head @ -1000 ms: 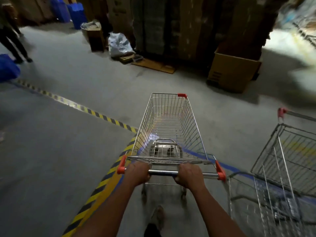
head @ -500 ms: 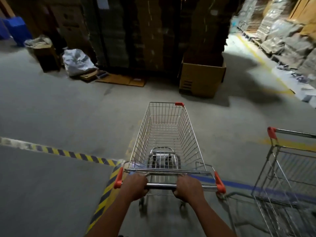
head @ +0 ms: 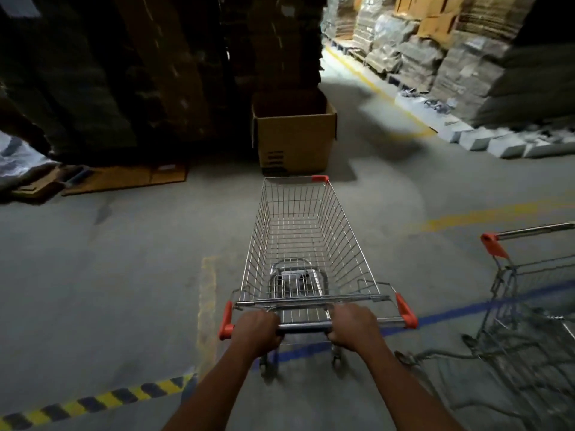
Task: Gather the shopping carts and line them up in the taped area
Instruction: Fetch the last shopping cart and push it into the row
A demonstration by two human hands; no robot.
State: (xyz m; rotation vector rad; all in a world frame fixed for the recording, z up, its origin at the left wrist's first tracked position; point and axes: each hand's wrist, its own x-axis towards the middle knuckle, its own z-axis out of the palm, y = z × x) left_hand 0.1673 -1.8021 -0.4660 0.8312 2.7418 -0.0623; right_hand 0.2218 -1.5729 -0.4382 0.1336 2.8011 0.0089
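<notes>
The shopping cart [head: 306,244] stands directly ahead of the grip, its wire basket empty apart from the folded child seat lying against the near end. Both hands are clamped on the handle bar [head: 303,327]: the left hand [head: 256,332] curls over it just inside the left red end cap, the right hand [head: 353,328] just inside the right one, with a short bare stretch of bar between them. The cart's long axis runs straight away from the grip, nose pointing toward the open cardboard box [head: 294,135] that sits well beyond the front rim, at the foot of dark stacked cartons.

A blue tape line [head: 451,312] passes beneath the handle end, from under the hands off to the right and away. Left of the grip and nearer the person, a strip of yellow-and-black hazard tape [head: 93,402] crosses the concrete floor [head: 109,259]. To the right of the grip, close by, stands a second cart [head: 529,306], blurred, its handle bar lying crosswise to the held cart's axis.

As for progress, the job looks to be midway: one cart is under control at the tape lines and another waits beside it, but the two are not aligned nose to tail or side by side. The held cart seems to need turning to match its neighbour. Whether more carts remain elsewhere cannot be told from here.
</notes>
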